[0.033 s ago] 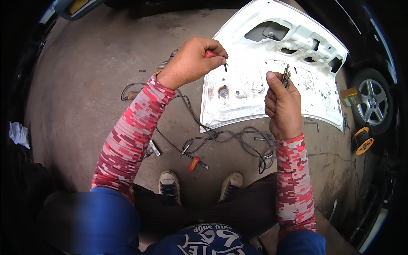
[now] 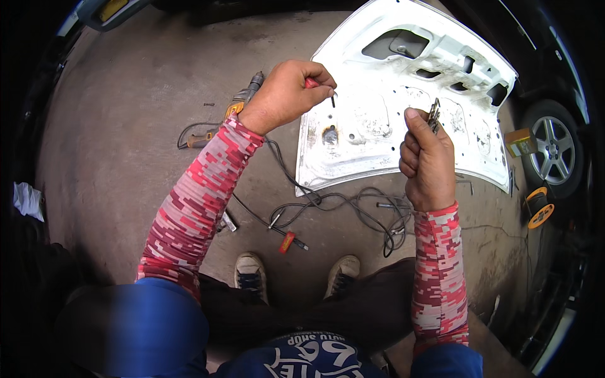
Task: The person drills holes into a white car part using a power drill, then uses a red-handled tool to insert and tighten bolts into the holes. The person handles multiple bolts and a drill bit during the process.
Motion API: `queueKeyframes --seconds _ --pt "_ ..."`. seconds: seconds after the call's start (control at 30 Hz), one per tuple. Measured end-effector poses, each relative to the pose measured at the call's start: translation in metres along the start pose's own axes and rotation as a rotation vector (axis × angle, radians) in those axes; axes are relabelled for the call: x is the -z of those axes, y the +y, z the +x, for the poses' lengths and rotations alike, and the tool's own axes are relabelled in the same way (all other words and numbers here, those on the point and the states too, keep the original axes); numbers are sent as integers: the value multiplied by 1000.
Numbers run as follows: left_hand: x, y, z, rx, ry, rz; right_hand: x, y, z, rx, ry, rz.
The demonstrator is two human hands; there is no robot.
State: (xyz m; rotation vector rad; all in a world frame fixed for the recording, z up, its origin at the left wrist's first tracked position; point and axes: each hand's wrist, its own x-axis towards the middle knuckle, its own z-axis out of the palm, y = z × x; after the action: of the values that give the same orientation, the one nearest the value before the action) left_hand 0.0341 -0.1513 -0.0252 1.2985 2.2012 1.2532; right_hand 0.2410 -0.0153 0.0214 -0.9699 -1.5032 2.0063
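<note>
My left hand (image 2: 287, 93) is closed, with a small red thing (image 2: 311, 82) showing between its fingers. A thin dark rod (image 2: 333, 101), like a drill bit, points down from its thumb and fingertip. To the right, my right hand (image 2: 430, 151) makes a fist around a bundle of drill bits (image 2: 434, 114), their ends standing up past the thumb. Both hands are raised, in line with a white car panel (image 2: 384, 160) that lies on the floor. Partly behind my left wrist lies a yellow and grey power drill (image 2: 237, 104).
A looped black cable (image 2: 343, 201) crosses the floor before my shoes. Near it lie a red and yellow piece (image 2: 287, 242) and a metal tool (image 2: 228, 222). At right are a car wheel (image 2: 553, 146), a cardboard box (image 2: 520, 143) and an orange spool (image 2: 540, 208).
My right hand has shifted slightly right with the drill bits. My left wrist has moved a little down and right, and more of the power drill shows behind it.
</note>
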Motion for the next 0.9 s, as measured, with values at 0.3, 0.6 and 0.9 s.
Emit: queueKeyframes --seconds 0.3,0.6,0.9 --pt "-112 -129 46 152 9 148 56 -5 18 -20 80 -3" --pt "-162 -178 71 226 -4 264 91 7 47 -68 142 -55" --pt "-165 -185 78 125 -92 277 103 11 52 -89 145 -72"
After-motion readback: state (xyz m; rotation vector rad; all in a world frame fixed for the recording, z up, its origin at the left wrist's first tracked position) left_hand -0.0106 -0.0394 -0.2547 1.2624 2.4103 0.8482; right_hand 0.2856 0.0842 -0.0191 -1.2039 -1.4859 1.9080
